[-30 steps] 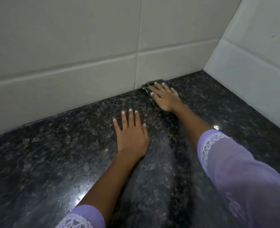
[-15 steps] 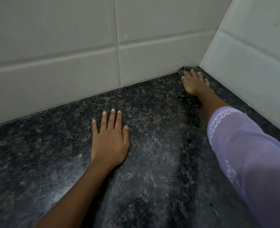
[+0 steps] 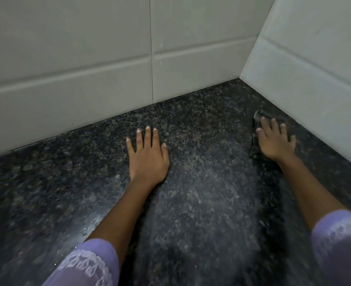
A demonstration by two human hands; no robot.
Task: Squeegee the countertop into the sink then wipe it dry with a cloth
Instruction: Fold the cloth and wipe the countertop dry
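- Since half a second ago the right hand (image 3: pixel 275 140) has pulled back out of the far corner, dragging the dark cloth (image 3: pixel 256 139) with it along the right-hand wall; the left hand (image 3: pixel 147 155) has kept its place, flat on the stone.
- Nearest the camera, two lilac lace-trimmed sleeves (image 3: pixel 87 265) frame the view, and both forearms reach forward over the dark speckled granite countertop (image 3: pixel 201 203).
- A little farther out, the left hand lies palm down with its fingers straight and slightly fanned, holding nothing and apparently bracing the body.
- To the left of that forearm, small glints on the stone look like remaining droplets, though the blur makes this uncertain.
- Farther still and to the right, the right hand presses the cloth flat beneath spread fingers; only the cloth's left edge and a far corner show past the hand.
- The cloth sits just beside the tiled right wall (image 3: pixel 315 69), short of the corner where that wall meets the tiled back wall (image 3: pixel 87 69).
- The sink and the squeegee are out of view, so this reads as the drying stage.
- Risks: with the cloth pinned only by an open palm, it could bunch or slide out during a fast stroke; the strip under the left hand and the glinting patch could be left damp.
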